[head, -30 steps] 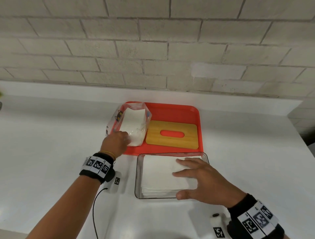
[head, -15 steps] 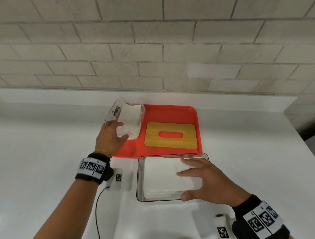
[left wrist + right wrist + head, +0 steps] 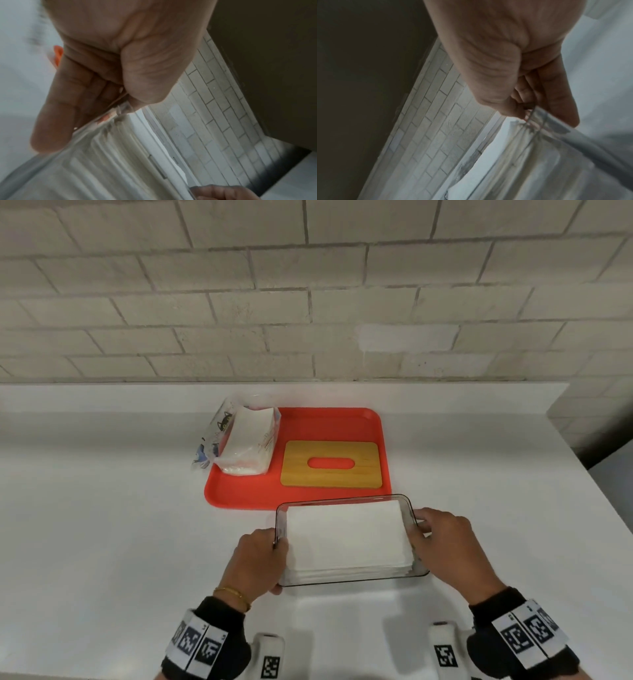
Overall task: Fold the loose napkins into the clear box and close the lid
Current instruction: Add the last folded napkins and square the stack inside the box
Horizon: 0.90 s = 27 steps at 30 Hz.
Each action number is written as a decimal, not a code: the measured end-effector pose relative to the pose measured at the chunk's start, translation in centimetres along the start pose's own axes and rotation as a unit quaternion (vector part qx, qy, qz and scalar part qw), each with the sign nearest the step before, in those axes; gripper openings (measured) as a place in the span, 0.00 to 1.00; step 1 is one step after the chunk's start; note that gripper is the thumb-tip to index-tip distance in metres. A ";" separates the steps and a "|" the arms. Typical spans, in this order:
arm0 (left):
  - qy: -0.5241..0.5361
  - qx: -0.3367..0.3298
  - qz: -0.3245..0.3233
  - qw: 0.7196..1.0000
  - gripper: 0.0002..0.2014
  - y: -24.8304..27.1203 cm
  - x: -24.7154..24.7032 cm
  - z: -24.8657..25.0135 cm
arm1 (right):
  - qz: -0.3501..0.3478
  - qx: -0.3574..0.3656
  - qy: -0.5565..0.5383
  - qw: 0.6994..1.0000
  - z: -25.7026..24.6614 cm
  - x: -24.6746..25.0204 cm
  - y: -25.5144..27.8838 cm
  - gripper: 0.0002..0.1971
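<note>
A clear box [image 3: 346, 498] stands on the white counter just in front of an orange tray [image 3: 318, 422]. A stack of white napkins [image 3: 346, 535] fills it. My left hand [image 3: 260, 556] grips the box's left wall, thumb over the rim [image 3: 123, 106]. My right hand [image 3: 442, 542] grips the right wall in the same way, and the right wrist view shows the rim [image 3: 532, 116] pinched. The bamboo lid [image 3: 330, 463] with its oval slot lies flat on the tray. A plastic napkin pack [image 3: 243, 445] lies at the tray's left edge.
A brick wall [image 3: 308, 302] runs along the back of the counter [image 3: 102, 508]. The counter ends at the right, where a dark gap shows beyond its corner.
My left hand has let go of the napkin pack and come back to the box's left wall. My right hand has slid off the napkins to the right wall.
</note>
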<state>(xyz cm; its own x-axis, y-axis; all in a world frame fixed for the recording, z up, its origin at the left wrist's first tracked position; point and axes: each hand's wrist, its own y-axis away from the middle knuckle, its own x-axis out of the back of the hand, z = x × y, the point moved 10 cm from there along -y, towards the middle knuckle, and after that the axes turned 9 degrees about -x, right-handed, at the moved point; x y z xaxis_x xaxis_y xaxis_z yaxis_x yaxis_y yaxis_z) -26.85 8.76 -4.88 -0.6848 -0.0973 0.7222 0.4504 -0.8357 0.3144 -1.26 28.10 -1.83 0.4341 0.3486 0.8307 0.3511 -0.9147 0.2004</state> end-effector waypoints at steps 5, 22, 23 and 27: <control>0.021 -0.052 0.011 0.998 0.18 0.0 -2.5 5.5 | 0.027 -0.038 0.043 0.998 5.0 3.5 0.5 0.09; 0.032 -0.074 0.003 0.997 0.25 -4.3 -12.5 19.8 | 0.064 -0.086 0.050 0.993 18.8 13.0 -3.9 0.10; 0.026 -0.074 0.011 0.997 0.27 -4.5 -12.6 20.2 | 0.063 -0.083 0.047 0.993 18.9 13.2 -4.3 0.10; -0.004 -0.071 0.022 0.997 0.30 -5.2 -13.1 20.6 | 0.054 -0.075 0.020 0.995 19.0 14.2 -5.1 0.07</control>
<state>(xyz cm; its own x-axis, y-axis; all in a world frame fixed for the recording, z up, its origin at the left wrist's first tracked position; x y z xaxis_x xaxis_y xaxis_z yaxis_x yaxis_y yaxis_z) -8.44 25.53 -3.31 -0.6607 -0.1322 0.7389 0.3943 -0.8988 0.1917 18.87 41.59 -0.90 0.4289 0.2403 0.8708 0.1744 -0.9679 0.1811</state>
